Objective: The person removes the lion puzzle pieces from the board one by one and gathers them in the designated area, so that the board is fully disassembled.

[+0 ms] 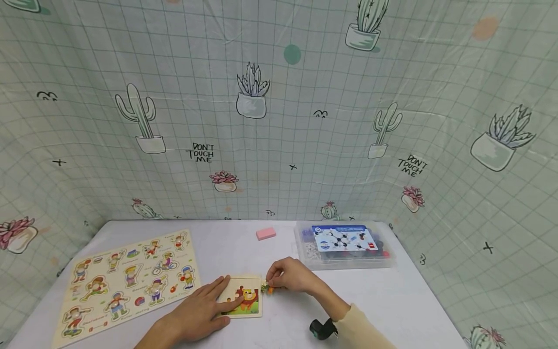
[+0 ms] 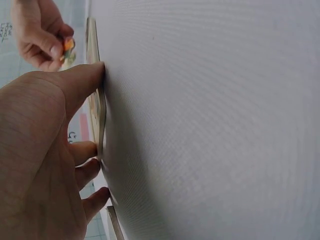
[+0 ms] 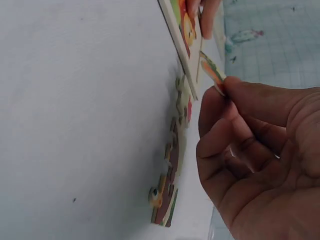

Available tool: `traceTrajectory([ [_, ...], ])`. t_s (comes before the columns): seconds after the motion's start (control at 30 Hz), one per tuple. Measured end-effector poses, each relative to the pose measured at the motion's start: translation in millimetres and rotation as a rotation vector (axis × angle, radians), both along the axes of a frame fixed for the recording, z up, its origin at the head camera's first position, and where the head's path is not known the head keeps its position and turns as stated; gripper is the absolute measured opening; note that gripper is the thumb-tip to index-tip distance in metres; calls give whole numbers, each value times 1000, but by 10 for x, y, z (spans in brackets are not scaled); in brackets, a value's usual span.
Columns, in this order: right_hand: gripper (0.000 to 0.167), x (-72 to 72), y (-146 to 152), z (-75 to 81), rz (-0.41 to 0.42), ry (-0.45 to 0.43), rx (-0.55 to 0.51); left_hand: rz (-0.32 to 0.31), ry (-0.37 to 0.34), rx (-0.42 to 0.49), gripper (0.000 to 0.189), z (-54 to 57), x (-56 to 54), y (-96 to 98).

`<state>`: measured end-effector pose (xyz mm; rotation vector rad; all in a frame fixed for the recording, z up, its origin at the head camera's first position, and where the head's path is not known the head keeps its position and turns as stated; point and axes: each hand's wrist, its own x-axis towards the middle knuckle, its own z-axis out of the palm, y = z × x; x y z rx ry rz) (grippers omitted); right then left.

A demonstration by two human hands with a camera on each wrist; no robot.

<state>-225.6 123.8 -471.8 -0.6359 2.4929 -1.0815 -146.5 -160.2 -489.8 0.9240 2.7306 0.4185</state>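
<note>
A small wooden jigsaw tray (image 1: 244,279) lies near the front of the table, with pieces picturing a yellow bear (image 1: 248,296) fitted in its lower right part. My left hand (image 1: 198,309) rests on its left side, fingers mostly straight and one fingertip on the pieces. In the left wrist view, the thumb (image 2: 85,82) touches the tray's edge. Just right of the tray, my right hand (image 1: 289,275) pinches a green and orange jigsaw piece (image 3: 212,74) between thumb and forefinger, tilted and off the table. Below that hand, several loose jigsaw pieces (image 3: 162,215) lie in a row.
A large wooden peg puzzle board (image 1: 144,271) with sports figures lies at the left. Toward the back sit a pink eraser-like block (image 1: 266,233) and a clear plastic case (image 1: 348,261) of molecule-model parts. A black object (image 1: 321,329) is beside the right forearm.
</note>
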Motion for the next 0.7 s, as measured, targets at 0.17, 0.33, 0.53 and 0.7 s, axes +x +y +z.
traceTrajectory([
  [0.17,4,46,68,-21,-9,-50,18,-1,13,8,47,-1,9,-2],
  [0.33,6,67,87,-64,5,-80,17,6,14,2,47,-10,10,4],
  [0.53,9,77,74,-109,20,-52,29,15,-3,3,47,-20,1,12],
  [0.7,8,107,50,-104,30,-29,34,14,-11,5,47,-16,1,10],
])
